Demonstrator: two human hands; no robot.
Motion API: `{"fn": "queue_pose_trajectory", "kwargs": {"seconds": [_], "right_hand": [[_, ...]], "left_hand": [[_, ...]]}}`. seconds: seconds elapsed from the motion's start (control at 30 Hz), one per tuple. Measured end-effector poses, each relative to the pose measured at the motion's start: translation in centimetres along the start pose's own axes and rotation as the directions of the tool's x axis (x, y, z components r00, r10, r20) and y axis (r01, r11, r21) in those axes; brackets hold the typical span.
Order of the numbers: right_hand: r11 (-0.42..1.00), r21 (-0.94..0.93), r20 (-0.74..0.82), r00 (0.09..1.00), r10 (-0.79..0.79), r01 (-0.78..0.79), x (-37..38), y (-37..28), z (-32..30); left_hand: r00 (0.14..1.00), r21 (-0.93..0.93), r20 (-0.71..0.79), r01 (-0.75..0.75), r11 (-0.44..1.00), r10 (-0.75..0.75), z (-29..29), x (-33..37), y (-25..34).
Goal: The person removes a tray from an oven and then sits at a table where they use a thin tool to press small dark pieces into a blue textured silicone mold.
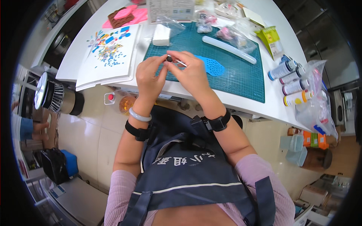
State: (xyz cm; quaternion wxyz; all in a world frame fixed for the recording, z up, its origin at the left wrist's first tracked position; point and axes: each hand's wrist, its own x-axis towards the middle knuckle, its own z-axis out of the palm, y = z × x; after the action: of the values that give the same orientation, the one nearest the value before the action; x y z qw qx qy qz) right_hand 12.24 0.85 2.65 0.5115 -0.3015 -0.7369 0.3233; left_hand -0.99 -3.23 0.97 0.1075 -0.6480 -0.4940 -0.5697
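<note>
Both my hands are raised over the near edge of the green cutting mat [241,84], fingertips almost meeting. Between them is a small dark lump [169,59], pinched by my left hand [150,77]. A thin white stick [181,63] runs from beside the lump into the grip of my right hand [191,73]; whether it is joined to the lump I cannot make out. Partly behind my right hand lies a blue perforated flat piece [215,67] on the mat. A translucent white rolling pin [229,49] rests farther back on it.
To the left, a white board [109,73] carries scattered colourful small pieces. A white block [161,35], plastic-wrapped lumps [230,35] and a green packet [270,40] sit farther back. Several bottles [294,86] line the right side beside a clear plastic bag [316,98].
</note>
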Motion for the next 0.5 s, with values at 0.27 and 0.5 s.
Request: {"fn": "queue_pose_trajectory", "kwargs": {"seconds": [0.27, 0.5], "right_hand": [[0.964, -0.221, -0.158, 0.981, 0.112, -0.145, -2.1, 3.0, -10.3], [0.857, -0.514, -0.067, 0.994, -0.081, 0.035, -3.8, 4.7, -11.2]], "left_hand": [[0.854, -0.149, 0.477, -0.153, 0.977, 0.207, 4.0, -0.9, 2.8], [0.817, -0.150, 0.548, -0.114, 0.982, 0.179, 4.0, -1.4, 2.0]]}}
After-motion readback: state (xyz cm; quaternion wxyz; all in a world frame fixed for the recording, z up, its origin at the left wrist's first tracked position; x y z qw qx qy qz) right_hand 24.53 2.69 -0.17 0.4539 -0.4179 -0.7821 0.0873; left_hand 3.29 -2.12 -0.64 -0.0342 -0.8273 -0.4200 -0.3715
